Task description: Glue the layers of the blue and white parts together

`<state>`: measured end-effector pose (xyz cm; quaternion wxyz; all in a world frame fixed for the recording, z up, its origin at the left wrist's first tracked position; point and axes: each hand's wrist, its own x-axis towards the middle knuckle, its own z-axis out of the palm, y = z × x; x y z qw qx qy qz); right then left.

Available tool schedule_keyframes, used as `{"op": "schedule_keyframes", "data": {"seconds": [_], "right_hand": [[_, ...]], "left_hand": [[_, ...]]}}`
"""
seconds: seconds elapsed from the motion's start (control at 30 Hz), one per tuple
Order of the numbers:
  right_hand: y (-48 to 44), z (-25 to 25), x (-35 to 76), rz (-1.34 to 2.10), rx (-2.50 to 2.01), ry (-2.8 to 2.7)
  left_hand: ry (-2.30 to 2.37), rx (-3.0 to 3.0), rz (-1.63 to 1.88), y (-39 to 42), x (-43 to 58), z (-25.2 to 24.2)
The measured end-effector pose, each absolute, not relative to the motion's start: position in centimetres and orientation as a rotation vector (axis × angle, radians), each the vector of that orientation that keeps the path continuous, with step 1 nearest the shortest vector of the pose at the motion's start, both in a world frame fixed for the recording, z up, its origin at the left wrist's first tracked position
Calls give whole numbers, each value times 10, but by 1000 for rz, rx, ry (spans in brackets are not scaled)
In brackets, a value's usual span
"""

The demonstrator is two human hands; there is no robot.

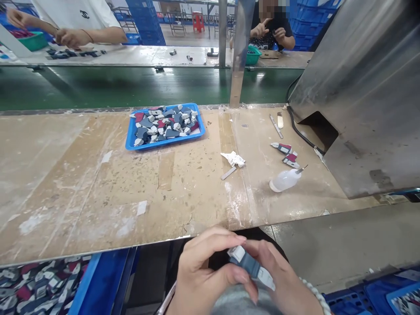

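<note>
Just past the table's near edge, low in the head view, I hold a small dark blue-grey part with white ends (248, 264). My left hand (205, 267) pinches it from the left, its thumb along the near side and its index finger over the top. Wrapped round the part's right side is my right hand (284, 278), so both hands are closed on the same piece. Fingers hide some of its surface, and its exact kind is unclear.
On the table (183, 197) stand a blue tray (129, 139) of similar parts, a squeeze bottle with a needle tip (285, 180), crumpled white tissue (233, 159) and loose parts (286, 154). A metal housing (364, 105) rises at right. Two people work beyond the green conveyor (124, 87).
</note>
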<state>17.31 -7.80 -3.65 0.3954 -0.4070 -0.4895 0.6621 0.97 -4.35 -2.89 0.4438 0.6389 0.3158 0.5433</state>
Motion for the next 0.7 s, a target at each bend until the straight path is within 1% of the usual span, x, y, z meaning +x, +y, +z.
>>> {"op": "schedule_keyframes", "data": {"seconds": [0.1,0.2,0.33,0.47,0.6,0.7], "right_hand": [[-84,-42,174,1469,-975,-1160],[-82,-38,172,1168,-893,-1363],[-76,-27,170,795,-938,-1597],[-77,-26,173,483,-1002,-1738],[-78,-29,179,330,-1026,-1853],[-80,-32,180,350,-990,-1873]], "left_hand": [[883,1580,1417,-47,6,-31],[904,1614,1461,-51,3,-33],[926,1695,1491,-54,3,-30],[1032,1940,1543,-60,1,-25],[1158,2012,1689,-68,4,-23],[1261,2019,1759,-70,11,-24]]}}
